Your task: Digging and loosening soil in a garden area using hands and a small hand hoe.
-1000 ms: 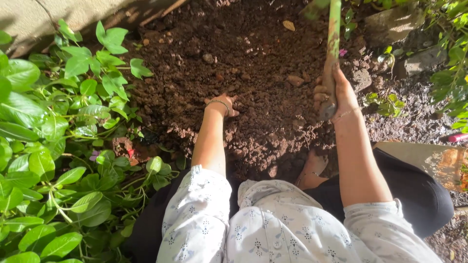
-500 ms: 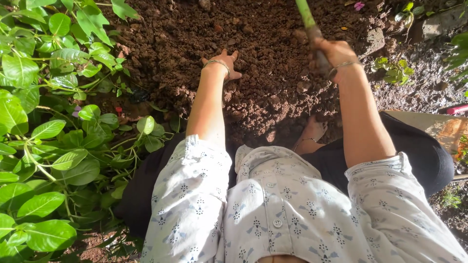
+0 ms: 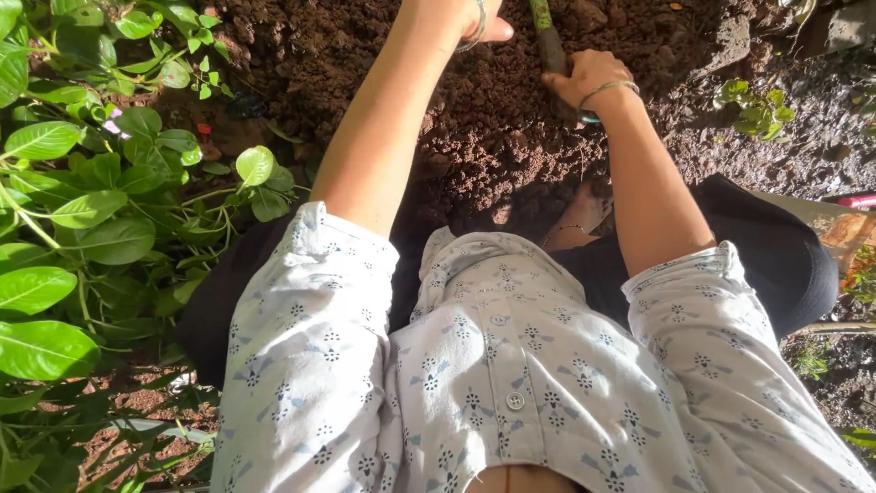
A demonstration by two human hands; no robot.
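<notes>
I squat over a patch of loose brown soil (image 3: 474, 119). My right hand (image 3: 584, 80), a bangle on its wrist, is closed around a green stick (image 3: 545, 38) that stands in the soil and runs out of the top of the view. My left hand (image 3: 488, 20) reaches forward to the top edge, just left of the stick. Only its wrist, a bangle and part of the thumb show; the fingers are cut off. My patterned white sleeves and shirt fill the lower half.
Dense green leafy plants (image 3: 82, 210) crowd the left side. My bare foot with an anklet (image 3: 577, 217) rests on the soil. A small seedling (image 3: 753, 105) and stones (image 3: 730, 41) lie at the upper right. A red object (image 3: 856, 201) and a flat board (image 3: 844, 239) lie at the right edge.
The view tipped down toward my body. My left hand lifted off the soil and stretched forward beside the stick. My right hand kept its hold on the stick, which now leans slightly left.
</notes>
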